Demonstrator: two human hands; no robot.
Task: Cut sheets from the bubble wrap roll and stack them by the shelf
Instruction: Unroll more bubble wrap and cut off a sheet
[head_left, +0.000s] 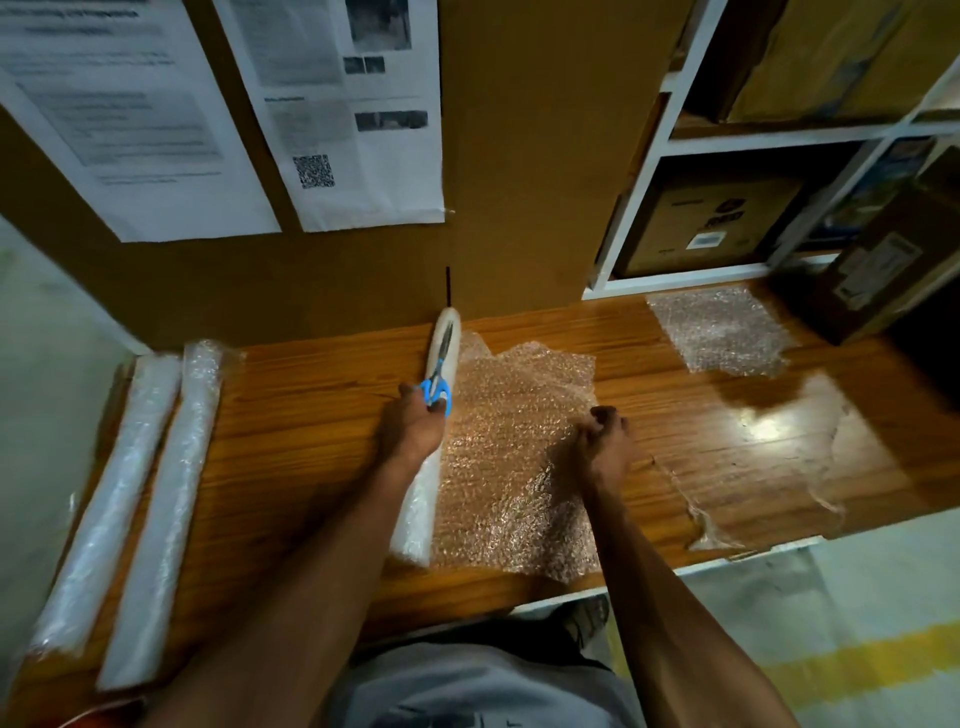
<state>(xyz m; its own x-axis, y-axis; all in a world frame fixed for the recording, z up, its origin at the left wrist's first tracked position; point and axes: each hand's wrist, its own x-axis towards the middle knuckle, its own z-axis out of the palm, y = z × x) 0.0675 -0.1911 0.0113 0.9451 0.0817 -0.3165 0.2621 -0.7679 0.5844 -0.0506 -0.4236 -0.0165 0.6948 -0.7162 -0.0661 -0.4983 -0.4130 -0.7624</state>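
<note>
A white bubble wrap roll (415, 519) lies lengthwise across the middle of the wooden table (311, 415). Its unrolled sheet (519, 415) spreads to the right of it. My left hand (415, 423) grips blue-handled scissors (439, 369), whose blades point away from me along the roll. My right hand (602, 441) pinches the right edge of the unrolled sheet with curled fingers. A cut bubble wrap sheet (722, 327) lies flat at the far right of the table, beside the white shelf (675, 140).
Two more wrapped rolls (156, 493) lie along the table's left side. A clear plastic scrap (831, 467) sits at the front right. Cardboard boxes (711, 223) fill the shelf, and another box (883, 260) stands on the table's right end. A cardboard wall with papers stands behind.
</note>
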